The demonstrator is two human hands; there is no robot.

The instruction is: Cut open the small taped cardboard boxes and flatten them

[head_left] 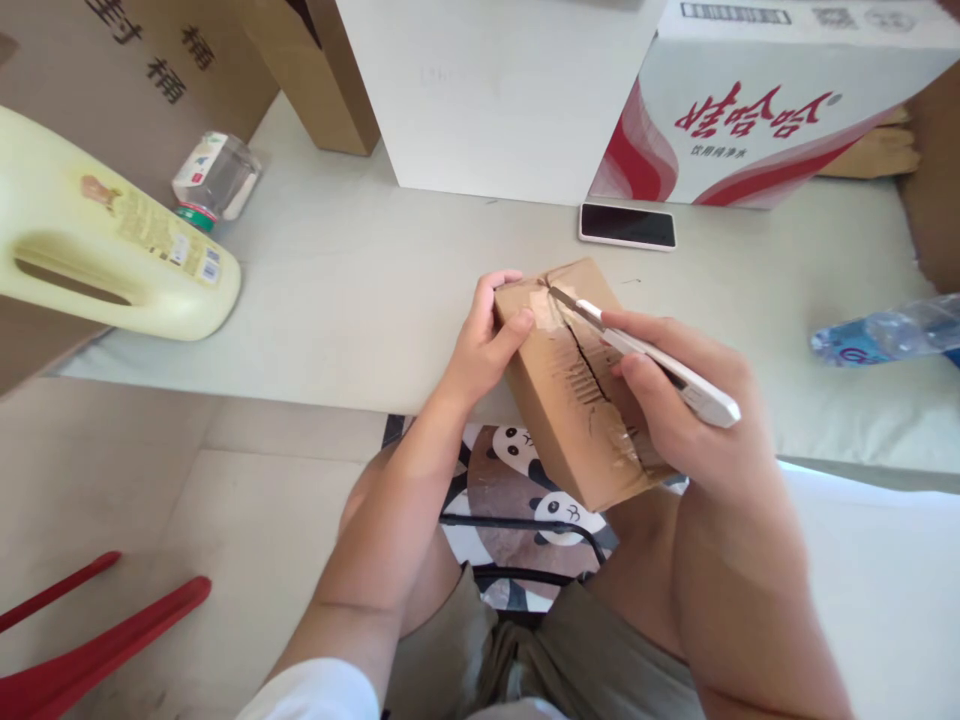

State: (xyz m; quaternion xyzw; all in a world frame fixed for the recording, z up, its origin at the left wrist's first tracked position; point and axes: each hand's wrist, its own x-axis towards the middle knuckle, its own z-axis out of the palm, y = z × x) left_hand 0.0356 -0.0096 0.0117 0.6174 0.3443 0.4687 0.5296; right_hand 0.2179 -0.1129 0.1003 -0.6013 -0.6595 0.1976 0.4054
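Cardboard box (574,395): tilted, held over the near edge of the pale-covered table (337,290), dark slit along its top face. Left hand (487,335) grips its far end, thumb on top, fingers around the side. Right hand (675,385) pinches a white utility knife (667,372), blade at the slit's far end. Smartphone (628,227) lies beyond the box, near the white carton (720,120).
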